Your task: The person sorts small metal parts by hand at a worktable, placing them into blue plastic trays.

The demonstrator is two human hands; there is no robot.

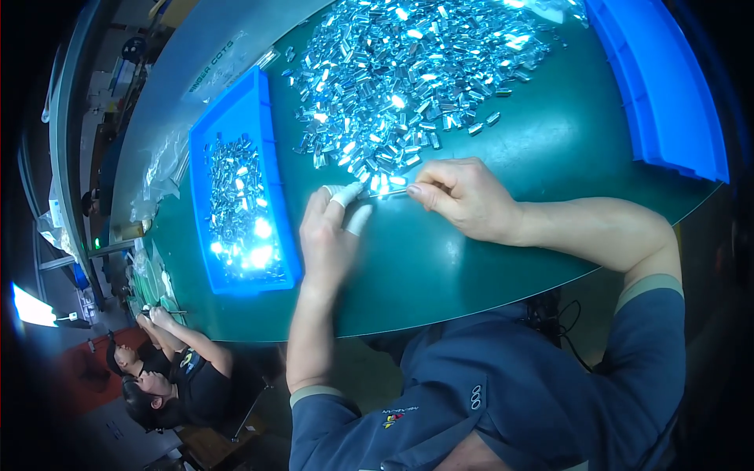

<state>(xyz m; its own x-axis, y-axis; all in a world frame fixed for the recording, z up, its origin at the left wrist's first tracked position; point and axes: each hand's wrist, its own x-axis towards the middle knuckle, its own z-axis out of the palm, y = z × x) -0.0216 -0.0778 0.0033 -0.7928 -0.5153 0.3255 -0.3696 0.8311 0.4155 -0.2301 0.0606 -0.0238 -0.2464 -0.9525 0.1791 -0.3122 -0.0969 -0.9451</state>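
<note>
A large heap of small shiny metal pieces [408,86] is spread over the green table [503,267]. At its near edge my right hand [471,200] pinches a thin, straight metal tool [389,193] that points left; its exact kind is not clear. My left hand [328,231] has white finger cots on the thumb and at least one finger. Its fingers reach toward the tool's far end and the nearest metal pieces, with the thumb held apart. Glare blurs whether the left fingertips touch a piece.
To the left, a blue tray [271,149] holds many of the same metal pieces. Another blue tray [667,86] stands at the right edge of the table. Clear plastic bags [161,169] lie beyond the left tray. Two people [169,377] sit at the lower left.
</note>
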